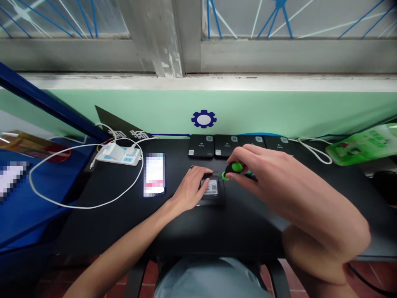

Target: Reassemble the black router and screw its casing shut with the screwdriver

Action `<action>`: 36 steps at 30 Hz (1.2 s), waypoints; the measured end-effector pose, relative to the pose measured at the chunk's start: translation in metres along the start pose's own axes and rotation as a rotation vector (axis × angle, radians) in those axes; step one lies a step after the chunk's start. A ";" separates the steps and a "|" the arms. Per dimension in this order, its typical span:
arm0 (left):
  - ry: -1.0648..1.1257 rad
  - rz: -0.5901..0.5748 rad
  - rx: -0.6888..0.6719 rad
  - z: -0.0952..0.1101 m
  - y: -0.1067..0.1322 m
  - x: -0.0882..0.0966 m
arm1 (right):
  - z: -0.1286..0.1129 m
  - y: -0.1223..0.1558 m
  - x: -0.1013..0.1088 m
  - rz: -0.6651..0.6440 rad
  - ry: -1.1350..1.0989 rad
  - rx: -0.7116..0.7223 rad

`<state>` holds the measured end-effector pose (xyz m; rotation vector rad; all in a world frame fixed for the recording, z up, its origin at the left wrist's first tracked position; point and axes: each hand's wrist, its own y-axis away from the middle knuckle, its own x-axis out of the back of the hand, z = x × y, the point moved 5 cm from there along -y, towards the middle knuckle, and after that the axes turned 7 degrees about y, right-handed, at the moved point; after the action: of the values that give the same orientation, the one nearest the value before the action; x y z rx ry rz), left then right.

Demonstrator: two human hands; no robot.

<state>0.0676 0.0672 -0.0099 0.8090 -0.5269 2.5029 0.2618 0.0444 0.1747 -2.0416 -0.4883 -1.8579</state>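
Observation:
A small black device point(213, 189) with a white QR label lies flat on the black table point(124, 223). My left hand point(192, 188) rests on its left side, fingers laid over it and pressing it down. My right hand point(252, 167) is closed round a screwdriver with a black and green handle point(234, 169), its tip pointing down at the device's upper right corner. The fingertips of both hands are partly hidden.
Three similar black devices point(201, 146) stand in a row by the green wall. A lit phone point(154, 174) lies left of my hands. Further left are a white power strip point(119, 155) and a looping white cable point(62, 200). A green packet point(362, 145) lies at right.

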 end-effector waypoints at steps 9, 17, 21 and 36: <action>-0.010 0.017 -0.021 -0.002 0.000 -0.002 | -0.006 0.007 0.006 -0.015 -0.090 0.114; -0.008 0.003 -0.013 -0.001 -0.001 -0.001 | -0.004 0.000 0.000 -0.015 -0.034 0.055; -0.002 -0.007 -0.021 0.001 -0.001 0.000 | -0.003 -0.003 -0.001 0.013 0.032 -0.001; -0.029 0.009 -0.047 0.001 -0.001 -0.001 | -0.011 0.007 -0.002 -0.021 -0.041 0.103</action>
<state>0.0696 0.0669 -0.0095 0.8271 -0.5982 2.4802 0.2554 0.0335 0.1731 -2.0178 -0.6051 -1.7673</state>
